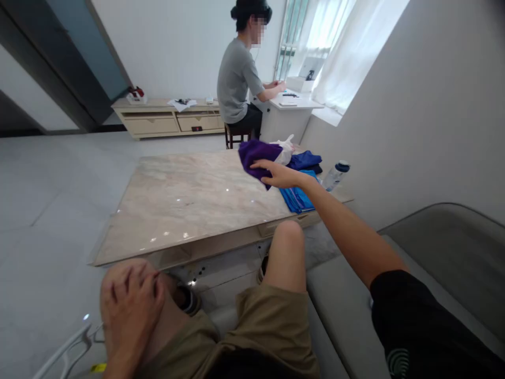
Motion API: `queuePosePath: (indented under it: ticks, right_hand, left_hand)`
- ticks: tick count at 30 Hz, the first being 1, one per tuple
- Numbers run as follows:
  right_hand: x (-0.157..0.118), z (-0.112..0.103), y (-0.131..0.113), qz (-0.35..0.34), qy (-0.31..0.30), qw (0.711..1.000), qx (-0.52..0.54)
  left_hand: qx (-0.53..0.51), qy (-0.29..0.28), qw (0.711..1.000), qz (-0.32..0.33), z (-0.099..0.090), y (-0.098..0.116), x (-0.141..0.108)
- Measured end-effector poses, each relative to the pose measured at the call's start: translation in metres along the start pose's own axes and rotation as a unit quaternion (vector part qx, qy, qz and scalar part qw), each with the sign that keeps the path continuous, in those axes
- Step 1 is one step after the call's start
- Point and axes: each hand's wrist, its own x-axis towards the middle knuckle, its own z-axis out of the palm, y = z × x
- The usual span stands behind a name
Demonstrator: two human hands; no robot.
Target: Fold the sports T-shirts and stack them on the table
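Our right grip (278, 173) was closed on a purple cloth (256, 155), with the thumb low on its near side and the fingers laid over it. From that grip the cloth spread left and away from us, over the far right part of the marbled worktop (185, 195). It seemed lifted, though from one view we could not tell whether any edge touched the surface. Crumpled as it was, it showed no firm long axis, only a corner pointing down toward us. Our right arm reached it from the right; our left grip (132, 308) was well apart, draped over the left knee with fingers loosely parted and nothing in it. To the right of the purple cloth lay a light blue folded bundle (294, 197), by the near edge, with dark blue cloth (305, 159) just beyond it.

Among the containers, a white plastic bag (287, 150) sat just right of the purple cloth, partly hidden, its contents not visible to us. A clear bottle (335, 176) stood at the right end; we could not make out its fill. Farther off, a white basket (136, 98) on a low cabinet (152, 125) held something red.
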Motion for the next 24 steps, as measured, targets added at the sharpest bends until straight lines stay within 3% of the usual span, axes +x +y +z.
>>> queuePosePath:
  ticks: [1, 3, 9, 12, 14, 17, 20, 22, 24]
  right_hand:
    - [0.009, 0.015, -0.005, -0.015, -0.061, 0.998, 0.028]
    - [0.023, 0.047, -0.007, 0.002, -0.106, 0.993, 0.054]
    - [0.04, 0.144, 0.027, 0.079, -0.106, 0.99, -0.044]
    - [0.041, 0.183, 0.043, 0.07, -0.102, 0.989, -0.087]
    - [0.045, 0.201, 0.048, 0.065, -0.115, 0.984, -0.118]
    - [0.056, 0.214, 0.048, 0.063, -0.184, 0.967, -0.162]
    - [0.067, 0.218, 0.043, 0.055, -0.224, 0.953, -0.194]
    - [0.073, 0.219, 0.039, 0.056, -0.23, 0.949, -0.207]
    - [0.079, 0.219, 0.032, 0.065, -0.236, 0.947, -0.21]
  left_hand:
    - [0.012, -0.001, 1.0, 0.001, 0.001, -0.002, -0.002]
    - [0.024, -0.003, 1.0, 0.0, 0.003, -0.006, -0.007]
    - [0.039, 0.0, 0.999, -0.01, 0.007, -0.02, -0.022]
    - [0.047, -0.027, 0.999, -0.007, 0.018, -0.028, -0.002]
    - [0.007, -0.067, 0.998, -0.004, 0.032, -0.029, 0.032]
    - [-0.09, -0.149, 0.985, 0.0, 0.062, -0.02, 0.109]
    - [-0.105, -0.255, 0.96, 0.056, 0.097, 0.0, 0.194]
    - [-0.113, -0.288, 0.945, 0.109, 0.12, 0.018, 0.24]
    - [-0.122, -0.295, 0.937, 0.146, 0.142, 0.036, 0.269]
